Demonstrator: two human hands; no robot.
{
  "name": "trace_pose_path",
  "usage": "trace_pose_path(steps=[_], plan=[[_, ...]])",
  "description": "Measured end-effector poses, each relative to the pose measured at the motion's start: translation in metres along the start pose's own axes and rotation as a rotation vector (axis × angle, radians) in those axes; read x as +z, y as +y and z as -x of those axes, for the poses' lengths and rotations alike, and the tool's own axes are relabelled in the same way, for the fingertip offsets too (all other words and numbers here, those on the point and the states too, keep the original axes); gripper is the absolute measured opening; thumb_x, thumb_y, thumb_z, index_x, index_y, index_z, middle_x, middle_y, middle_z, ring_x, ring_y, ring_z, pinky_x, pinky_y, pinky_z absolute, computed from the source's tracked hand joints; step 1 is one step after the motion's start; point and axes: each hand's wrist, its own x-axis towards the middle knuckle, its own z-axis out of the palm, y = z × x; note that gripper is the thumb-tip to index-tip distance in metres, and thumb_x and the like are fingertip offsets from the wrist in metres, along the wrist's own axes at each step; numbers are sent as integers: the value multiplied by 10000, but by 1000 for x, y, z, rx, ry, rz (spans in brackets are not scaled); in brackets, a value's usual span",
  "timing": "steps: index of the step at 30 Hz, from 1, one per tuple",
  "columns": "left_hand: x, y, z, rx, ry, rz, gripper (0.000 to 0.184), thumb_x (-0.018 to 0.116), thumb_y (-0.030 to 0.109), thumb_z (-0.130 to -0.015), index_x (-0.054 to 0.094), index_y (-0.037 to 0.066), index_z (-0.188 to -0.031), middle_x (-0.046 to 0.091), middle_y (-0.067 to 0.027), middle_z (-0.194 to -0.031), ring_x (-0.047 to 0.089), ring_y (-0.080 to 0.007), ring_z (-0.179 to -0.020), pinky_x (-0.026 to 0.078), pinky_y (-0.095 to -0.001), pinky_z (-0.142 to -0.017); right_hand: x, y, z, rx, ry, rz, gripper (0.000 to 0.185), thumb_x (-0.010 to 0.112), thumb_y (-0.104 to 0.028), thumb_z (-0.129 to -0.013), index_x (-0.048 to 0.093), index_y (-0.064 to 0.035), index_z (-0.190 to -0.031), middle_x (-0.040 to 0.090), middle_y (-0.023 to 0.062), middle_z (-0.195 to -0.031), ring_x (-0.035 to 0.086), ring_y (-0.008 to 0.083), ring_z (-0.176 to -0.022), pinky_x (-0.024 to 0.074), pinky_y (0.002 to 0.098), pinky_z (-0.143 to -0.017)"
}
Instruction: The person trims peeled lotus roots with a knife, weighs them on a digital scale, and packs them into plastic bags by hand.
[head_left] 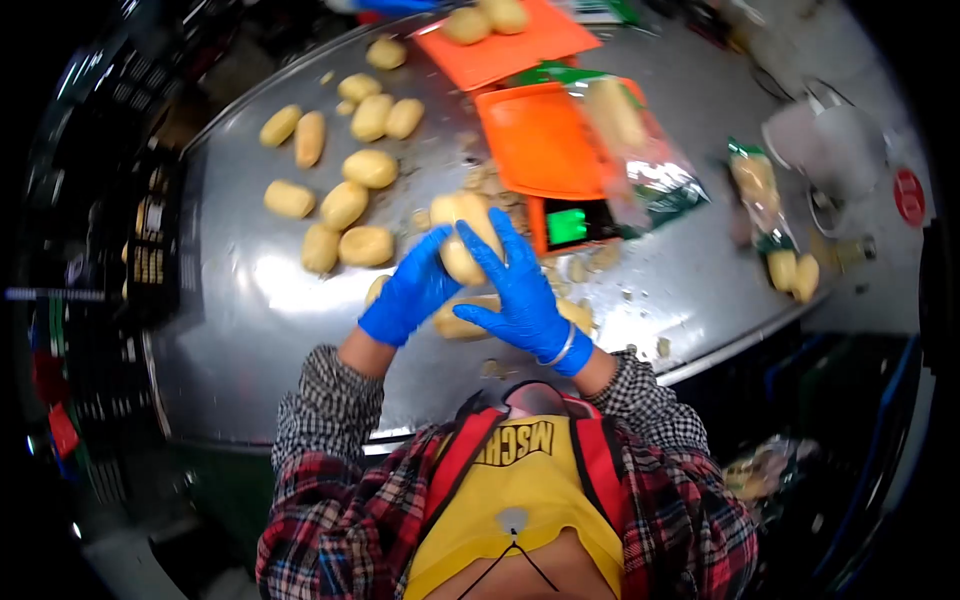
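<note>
Both hands wear blue gloves. My left hand (412, 287) holds the left side of a pale yellow, potato-like piece (466, 238). Spread over the right side of that piece are the fingers of my right hand (520, 285), which has a white band at the wrist. Beneath my right hand, more yellow pieces (465, 318) lie on the metal table (240, 350), partly hidden. Just beyond the hands stands an orange scale (540, 140) with a lit green display (567, 225). Small scraps lie beside it.
Several yellow pieces (370, 168) are scattered at the table's left. An orange tray (500, 45) with yellow pieces lies at the back. A clear bag (645, 150) rests against the scale's right side. Another filled bag (762, 200) lies near the right edge.
</note>
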Motion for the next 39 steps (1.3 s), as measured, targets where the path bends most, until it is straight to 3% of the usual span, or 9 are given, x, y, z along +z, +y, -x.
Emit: trace_pose_path(steps=[8, 11, 14, 20, 26, 30, 32, 35, 39], plan=[[107, -14, 32, -629, -553, -861, 427, 572, 286, -936, 545, 18, -1266, 630, -147, -1146, 615, -215, -1032, 485, -340, -900, -83, 42, 130, 699, 440, -1128, 718, 701, -118, -797, 335, -43, -1410, 489, 147, -1315, 566, 264, -1121, 510, 356, -884], [83, -54, -10, 209, -157, -1409, 447, 656, 415, -856, 628, 6, -1034, 658, -88, -889, 627, -155, -828, 501, -269, -726, -104, 68, 164, 787, 619, -1456, 611, 594, -253, -852, 360, -51, -1378, 484, 171, -1327, 552, 367, -1138, 514, 372, -886], [137, -61, -45, -91, 157, -1071, 446, 581, 486, -887, 611, 41, -912, 619, -51, -840, 604, -131, -721, 478, -258, -596, -116, 96, 158, 705, 688, -1460, 576, 593, -270, -872, 380, -47, -1358, 487, 159, -1312, 517, 292, -1177, 444, 390, -983], [142, -99, -122, 50, 98, -953, 430, 538, 478, -911, 590, 56, -850, 600, -32, -725, 563, -117, -570, 461, -241, -494, -129, 119, 89, 534, 687, -1716, 560, 645, -171, -849, 398, -59, -1339, 492, 122, -1292, 499, 252, -1188, 432, 351, -1003], [134, -104, -125, 271, 116, -941, 379, 516, 392, -940, 574, 56, -775, 584, -35, -658, 551, -124, -540, 453, -259, -481, -120, 129, 50, 515, 522, -1540, 588, 654, -15, -805, 405, -77, -1334, 486, 116, -1276, 500, 270, -1184, 436, 389, -1005], [119, -92, -131, 473, 78, -1321, 371, 518, 352, -951, 555, 50, -737, 564, -45, -612, 537, -131, -508, 434, -276, -463, -102, 157, 23, 405, 293, -1627, 385, 581, -19, -854, 490, -79, -1223, 585, 25, -926, 588, 148, -857, 506, 286, -778], [120, -94, -120, 355, 102, -1102, 347, 524, 314, -949, 553, 47, -729, 556, -52, -603, 528, -132, -491, 422, -278, -448, -90, 158, 8, 482, 433, -1388, 54, 564, -76, -858, 606, -99, -883, 586, 20, -795, 577, 131, -689, 469, 265, -644], [112, -97, -114, 213, 112, -774, 318, 521, 266, -950, 550, 34, -734, 574, -71, -620, 533, -132, -484, 434, -266, -443, -52, 230, 4, 254, 235, 40, 269, 594, -178, -860, 575, -75, -1108, 636, 80, -913, 610, 189, -726, 480, 302, -666], [86, -113, -110, 173, 165, -634, 214, 527, 174, -923, 521, 55, -746, 525, -42, -589, 479, -109, -438, 395, -250, -404, -91, 152, -26, 126, 299, 315, 384, 556, -182, -891, 498, -75, -1254, 634, 87, -1012, 630, 226, -841, 498, 369, -733]])
